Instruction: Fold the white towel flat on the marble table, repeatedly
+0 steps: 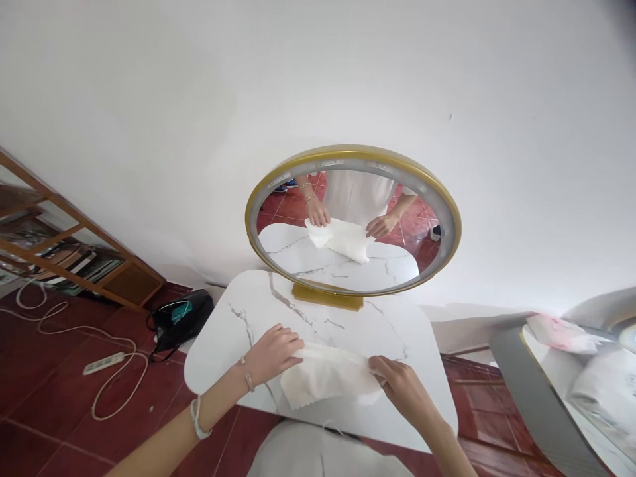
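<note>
Gripping a white cloth (330, 377) by both ends over a marbled table (417, 411) were left hand (275, 351) and right hand (400, 384), fingers pinched. On the right lay a packet (561, 333), pink print too blurred to read. Red tile floor (74, 411) carried a power strip (103, 363), left, near a black bag (186, 318). Beyond stood mirror (350, 228), shelf (64, 237), white wall (199, 99).

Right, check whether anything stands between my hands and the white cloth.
Nothing visible does: the left hand holds the white cloth near its left end, the right hand near its right. The round mirror stands beyond it, at the tabletop's wall side, not between.
</note>
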`<state>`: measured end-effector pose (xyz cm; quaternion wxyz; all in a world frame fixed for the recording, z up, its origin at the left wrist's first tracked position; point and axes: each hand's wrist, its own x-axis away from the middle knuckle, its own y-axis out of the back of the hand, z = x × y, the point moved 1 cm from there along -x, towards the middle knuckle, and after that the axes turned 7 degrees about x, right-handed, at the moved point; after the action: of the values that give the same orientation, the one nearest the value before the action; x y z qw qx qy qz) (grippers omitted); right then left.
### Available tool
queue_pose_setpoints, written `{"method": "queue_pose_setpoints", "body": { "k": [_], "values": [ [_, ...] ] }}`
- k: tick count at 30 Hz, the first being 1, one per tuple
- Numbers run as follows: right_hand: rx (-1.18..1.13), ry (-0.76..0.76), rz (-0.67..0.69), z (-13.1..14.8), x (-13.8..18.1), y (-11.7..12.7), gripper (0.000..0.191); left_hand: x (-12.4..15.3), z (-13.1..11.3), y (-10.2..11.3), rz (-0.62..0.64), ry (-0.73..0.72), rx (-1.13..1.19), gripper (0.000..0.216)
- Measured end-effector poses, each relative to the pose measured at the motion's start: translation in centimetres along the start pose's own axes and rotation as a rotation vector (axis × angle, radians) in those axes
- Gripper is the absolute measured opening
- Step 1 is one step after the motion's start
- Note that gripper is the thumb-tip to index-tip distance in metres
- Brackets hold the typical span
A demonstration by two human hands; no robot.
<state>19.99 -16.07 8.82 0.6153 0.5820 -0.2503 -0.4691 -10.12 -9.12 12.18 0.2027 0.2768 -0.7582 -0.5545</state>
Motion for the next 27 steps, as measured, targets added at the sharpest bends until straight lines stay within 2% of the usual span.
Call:
{"method": "queue_pose_setpoints", "body": {
  "k": [5,9,13,16,18,21,24,27],
  "values": [
    [-0.108,-0.33,0.088,-1.3,2.2,-1.2,0.009,1.8,2.1,0.6,-0.062,0.14,0.199,0.03],
    [-0.291,-0.431,0.162,-2.4,2.1,0.4,0.015,2.1,3.3,1.8,-0.129,0.242,0.442,0.034],
    [-0.35,-0.413,0.125,-3.4,0.9,5.4,0.02,1.3,2.8,4.8,-0.287,0.239,0.512,0.03],
    [-0.272,-0.352,-0.04,-3.2,0.6,10.9,0.019,1.2,1.2,8.3,-0.462,0.195,0.471,0.022],
    [-0.189,-0.29,-0.167,-2.5,0.9,14.3,0.016,1.6,-0.1,10.4,-0.51,0.141,0.437,0.019],
    [-0.092,-0.194,-0.232,-1.2,2.0,17.4,0.011,2.8,-1.7,12.0,-0.433,0.058,0.414,0.019],
    [-0.06,-0.129,-0.2,-0.4,4.2,18.6,0.009,4.1,-2.7,12.3,-0.342,0.019,0.439,0.017],
    [-0.045,-0.085,-0.183,-0.5,6.4,19.3,0.019,4.5,-3.3,12.7,-0.275,0.018,0.493,0.015]
  ]
}}
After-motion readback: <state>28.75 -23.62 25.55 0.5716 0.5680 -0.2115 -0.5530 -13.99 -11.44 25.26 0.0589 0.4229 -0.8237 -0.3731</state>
